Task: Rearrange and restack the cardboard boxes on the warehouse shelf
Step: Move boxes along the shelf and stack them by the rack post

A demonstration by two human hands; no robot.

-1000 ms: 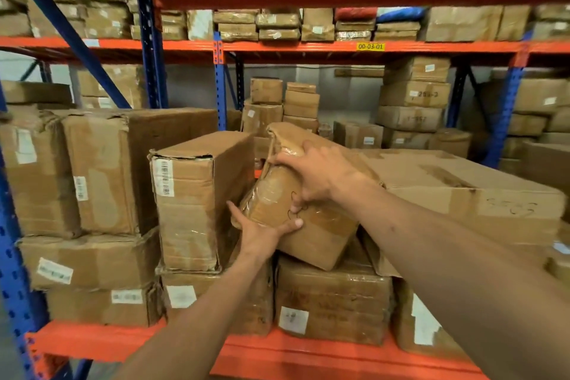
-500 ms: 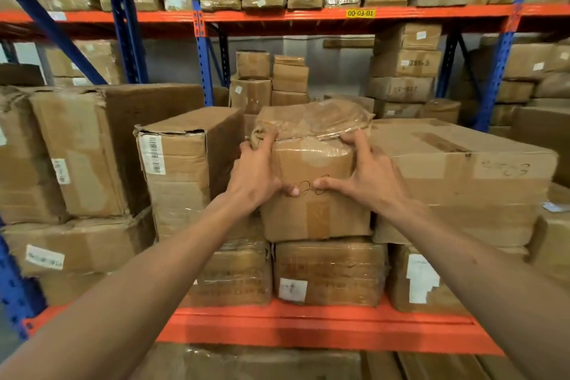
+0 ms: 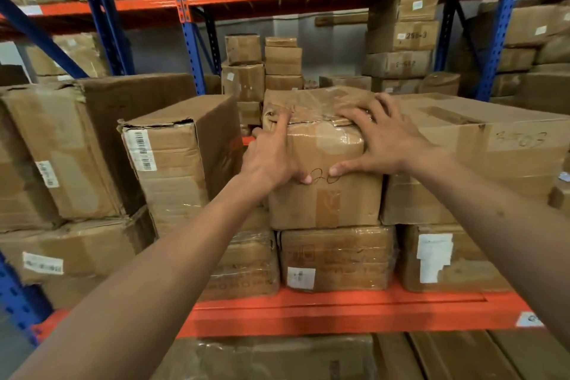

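Big picture first: orange shelf beam runs across the front, blue upright behind, cartons packed on every level. Biggest carton up top is the wide box on the right w/ scrawled numbers on its face; over on the left a tall barcode box stands upright, top flap torn. Between those two sits the one that matters, the taped box, upright on top of a plastic-wrapped carton in the bottom row, its right side touching or just beside the wide box, a gap on its left toward the barcode box. Left hand is on the front-left corner, index finger stretched up onto the top edge, thumb on the front face, rest of the fingers around the corner & out of sight. Right hand lies spread wide & flat over the top-right corner, thumb down on the front near the pen marks, pressing, not curled around anything. Looks like a squaring-up push, prob. the last nudge for this box. Handling guess: cardboard is soft & dented, top bulges under glossy tape, so slick up there & crushable; weight can't tell. Better purchase is low on the side walls or under the bottom corners, not on the taped lid.
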